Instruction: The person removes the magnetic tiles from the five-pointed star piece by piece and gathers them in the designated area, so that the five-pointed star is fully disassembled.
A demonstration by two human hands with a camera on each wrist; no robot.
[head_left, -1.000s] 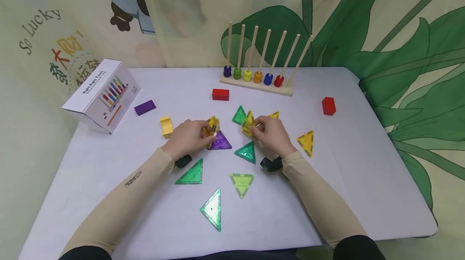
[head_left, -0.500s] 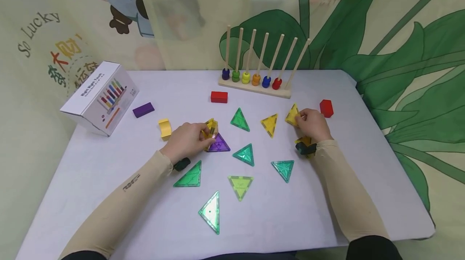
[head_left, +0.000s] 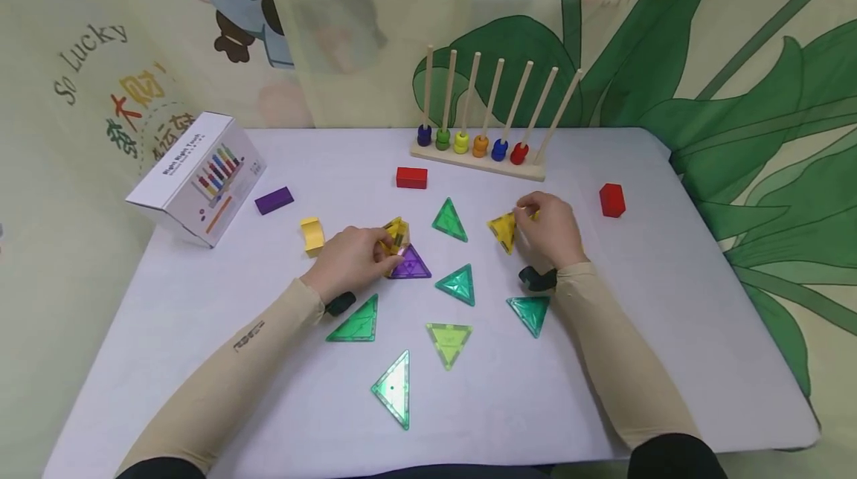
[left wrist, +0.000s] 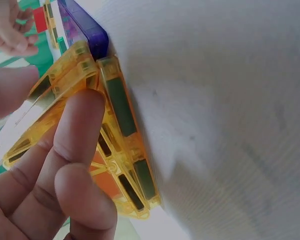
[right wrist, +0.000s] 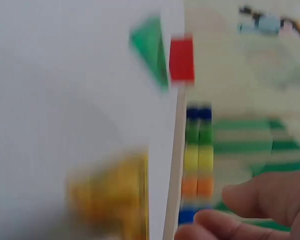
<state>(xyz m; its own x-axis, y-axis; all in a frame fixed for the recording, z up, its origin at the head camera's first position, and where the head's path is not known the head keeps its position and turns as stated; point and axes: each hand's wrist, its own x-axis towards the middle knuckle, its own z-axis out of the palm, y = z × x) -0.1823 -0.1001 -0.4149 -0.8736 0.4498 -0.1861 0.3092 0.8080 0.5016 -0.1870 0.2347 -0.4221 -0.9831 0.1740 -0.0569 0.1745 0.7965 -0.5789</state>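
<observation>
In the head view my left hand (head_left: 350, 259) pinches a small upright form of yellow magnetic tiles (head_left: 398, 230), left of the table's middle. Close up in the left wrist view, fingertips lie against the yellow tiles (left wrist: 121, 107), with the thumb on the other side. A purple triangular magnetic tile (head_left: 413, 265) joins their edge. My right hand (head_left: 554, 230) hovers over a yellow triangular tile (head_left: 501, 229), its fingers loosely bent. Another yellow piece (head_left: 535, 216) shows partly behind those fingers. In the right wrist view a blurred yellow tile (right wrist: 115, 195) lies apart from the thumb and fingers.
Several green triangular tiles (head_left: 457, 285) lie on the white table (head_left: 495, 412). A peg stand with coloured beads (head_left: 478, 159) is at the back. Around it lie a red block (head_left: 411, 178), another red block (head_left: 612, 200), a purple block (head_left: 274, 200), a yellow block (head_left: 312, 236) and a box (head_left: 201, 178).
My right hand moves from the centre to the right with a yellow tile, then comes back left without it. My left hand keeps its hold on the yellow magnetic tiles.
</observation>
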